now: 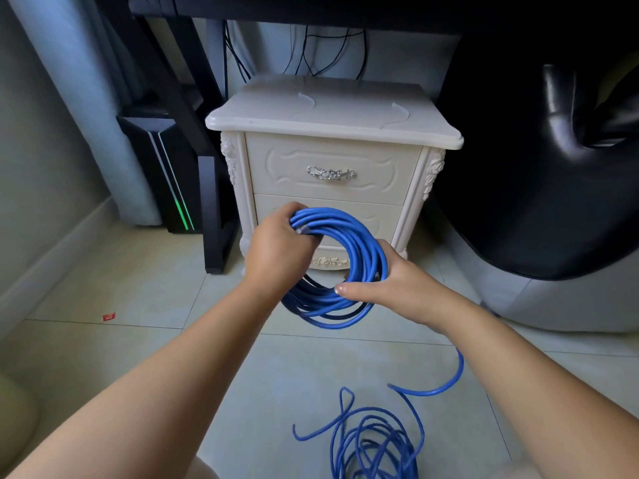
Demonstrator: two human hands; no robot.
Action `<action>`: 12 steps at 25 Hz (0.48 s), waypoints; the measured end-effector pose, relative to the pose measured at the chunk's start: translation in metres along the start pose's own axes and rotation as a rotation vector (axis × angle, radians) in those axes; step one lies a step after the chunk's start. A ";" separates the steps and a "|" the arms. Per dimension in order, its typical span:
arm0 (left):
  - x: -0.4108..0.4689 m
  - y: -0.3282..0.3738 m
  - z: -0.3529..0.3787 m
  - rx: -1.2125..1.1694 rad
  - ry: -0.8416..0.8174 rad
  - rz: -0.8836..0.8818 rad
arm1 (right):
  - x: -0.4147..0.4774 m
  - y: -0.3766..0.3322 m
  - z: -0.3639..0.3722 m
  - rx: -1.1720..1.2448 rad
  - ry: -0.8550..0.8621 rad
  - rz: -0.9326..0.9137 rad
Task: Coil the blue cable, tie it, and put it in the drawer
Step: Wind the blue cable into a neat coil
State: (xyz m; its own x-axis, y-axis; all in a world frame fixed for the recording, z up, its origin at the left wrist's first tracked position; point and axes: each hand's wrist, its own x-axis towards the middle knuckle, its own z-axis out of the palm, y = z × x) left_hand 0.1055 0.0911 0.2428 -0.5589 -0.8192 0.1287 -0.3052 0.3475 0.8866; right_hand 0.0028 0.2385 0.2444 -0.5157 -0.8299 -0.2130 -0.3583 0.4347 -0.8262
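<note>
Coiling is shown partly done; the blue cable (pixel 345 224) is held coiled before the shut drawer (pixel 332 153), the grip of the left hand (pixel 276 247) curled round its top, that of the right hand (pixel 397 285) clasped round its side; a tangle (pixel 373 440) is left on the floor (pixel 138 288); tying remains.

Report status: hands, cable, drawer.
Left hand and right hand both grip round blue cable coil. Loose blue tail heaped on tiled floor, uncoiled. Cream carved cabinet drawers shut.
</note>
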 end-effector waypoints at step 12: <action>-0.017 0.006 0.008 -0.616 0.173 -0.459 | 0.008 -0.006 0.028 0.589 0.147 0.030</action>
State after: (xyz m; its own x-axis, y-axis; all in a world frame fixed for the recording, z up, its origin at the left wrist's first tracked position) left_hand 0.1069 0.1105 0.2419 -0.3374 -0.8963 -0.2878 0.0340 -0.3172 0.9478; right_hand 0.0225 0.2192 0.2330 -0.6357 -0.7453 -0.2014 0.1277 0.1558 -0.9795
